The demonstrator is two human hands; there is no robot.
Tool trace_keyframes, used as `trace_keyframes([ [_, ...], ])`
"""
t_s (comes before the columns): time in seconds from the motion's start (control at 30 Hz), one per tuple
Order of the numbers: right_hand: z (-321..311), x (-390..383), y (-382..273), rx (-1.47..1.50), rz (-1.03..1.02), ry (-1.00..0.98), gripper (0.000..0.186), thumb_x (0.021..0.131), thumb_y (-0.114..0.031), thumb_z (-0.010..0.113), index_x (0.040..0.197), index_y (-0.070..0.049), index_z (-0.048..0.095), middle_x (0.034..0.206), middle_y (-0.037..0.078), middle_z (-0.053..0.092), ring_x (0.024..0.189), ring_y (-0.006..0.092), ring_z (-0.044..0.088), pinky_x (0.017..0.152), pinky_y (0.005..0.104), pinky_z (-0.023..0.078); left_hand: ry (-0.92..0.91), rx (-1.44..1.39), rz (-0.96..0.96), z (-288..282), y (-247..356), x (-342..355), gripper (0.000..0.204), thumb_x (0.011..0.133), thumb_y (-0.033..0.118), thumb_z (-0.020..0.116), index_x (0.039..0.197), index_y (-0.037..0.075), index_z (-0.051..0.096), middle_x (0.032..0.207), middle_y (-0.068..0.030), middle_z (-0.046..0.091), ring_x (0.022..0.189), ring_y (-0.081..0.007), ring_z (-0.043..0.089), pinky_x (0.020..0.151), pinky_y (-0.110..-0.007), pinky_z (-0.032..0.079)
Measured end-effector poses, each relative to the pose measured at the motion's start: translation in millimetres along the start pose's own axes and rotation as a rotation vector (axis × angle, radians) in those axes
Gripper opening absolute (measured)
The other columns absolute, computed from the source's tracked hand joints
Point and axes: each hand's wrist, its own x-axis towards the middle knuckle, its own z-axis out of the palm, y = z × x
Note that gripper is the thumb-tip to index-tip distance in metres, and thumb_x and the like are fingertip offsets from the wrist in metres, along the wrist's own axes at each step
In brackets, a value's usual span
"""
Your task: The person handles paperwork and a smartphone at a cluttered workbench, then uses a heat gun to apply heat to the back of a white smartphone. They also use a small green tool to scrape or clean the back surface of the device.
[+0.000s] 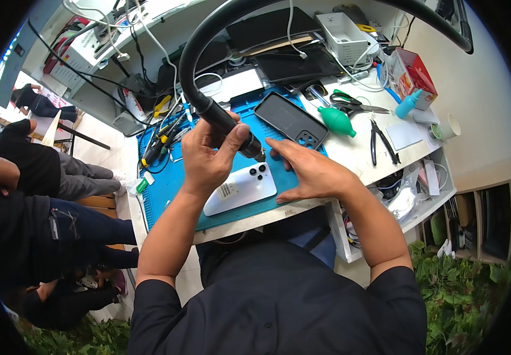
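My left hand (211, 151) is wrapped round the black handpiece of a hot air gun (244, 142), whose thick black hose arches up and away over the bench. Its metal nozzle points down just above the camera end of a silver-white smartphone (240, 189). That phone lies back up on a blue work mat (169, 189), a pale label on its back. Beside its right edge, my right hand (317, 171) has thumb and fingers apart, holding nothing; whether a fingertip touches the phone is not plain. A black phone case (291, 120) rests on the mat just beyond.
Right of the mat are a green air blower (337, 121), black scissors (356, 105), pliers (382, 142), a blue bottle (408, 105) and a red box (415, 77). Screwdrivers (163, 139) and cables crowd the left. An open drawer (409, 195) juts out below. Other people (30, 219) are at left.
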Motion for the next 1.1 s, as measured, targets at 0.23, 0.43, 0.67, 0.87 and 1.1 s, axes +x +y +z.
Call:
trace_keyframes([
  [0.23,5.3,0.8,5.8,-0.058,-0.068,0.029,0.078,0.083,-0.029,0.094,0.15,-0.005,0.063,0.139,0.017,0.064,0.123,0.0378,0.066,0.103,0.0441,0.056,-0.18,0.031,-0.077,-6.6,12.6,-28.1,0.028,0.103,0.018,0.08,0.12,-0.002,0.068,0.099,-0.0103,0.076,0.091,-0.0142,0.073,0.085,-0.03,0.06],
  [0.43,6.7,0.6,3.2,-0.066,-0.04,0.056,0.065,0.084,-0.03,0.093,0.141,-0.007,0.072,0.137,0.015,0.066,0.122,0.0357,0.068,0.1,0.0434,0.057,-0.123,0.091,-0.154,-73.6,27.0,-63.1,0.033,0.102,0.025,0.082,0.117,-0.001,0.069,0.098,-0.0094,0.076,0.09,-0.0138,0.071,0.084,-0.029,0.058],
  [0.67,7.5,1.9,6.8,-0.125,-0.102,0.087,0.086,0.074,-0.033,0.1,0.148,-0.007,0.066,0.136,0.014,0.065,0.11,0.0311,0.07,0.094,0.0407,0.06,0.084,0.207,-0.045,-113.4,9.1,-49.5,0.028,0.105,0.022,0.079,0.119,0.0,0.07,0.1,-0.0077,0.076,0.076,-0.0075,0.063,0.068,-0.023,0.05],
  [0.87,5.4,-0.1,7.1,-0.049,-0.077,0.066,0.12,0.066,-0.031,0.105,0.164,-0.001,0.043,0.135,0.015,0.063,0.1,0.0274,0.063,0.094,0.0397,0.058,0.067,0.085,0.019,-63.2,-9.3,-19.4,0.029,0.106,0.023,0.078,0.122,0.001,0.069,0.101,-0.0074,0.078,0.067,-0.0034,0.057,0.057,-0.019,0.043],
  [1.1,-0.2,0.5,4.4,0.02,-0.03,0.02,0.12,0.069,-0.031,0.103,0.165,0.001,0.039,0.135,0.019,0.062,0.108,0.0323,0.065,0.099,0.0418,0.057,-0.075,-0.065,-0.007,5.9,1.5,0.6,0.031,0.102,0.022,0.084,0.114,-0.003,0.07,0.09,-0.0071,0.075,0.084,-0.0106,0.073,0.075,-0.025,0.058],
])
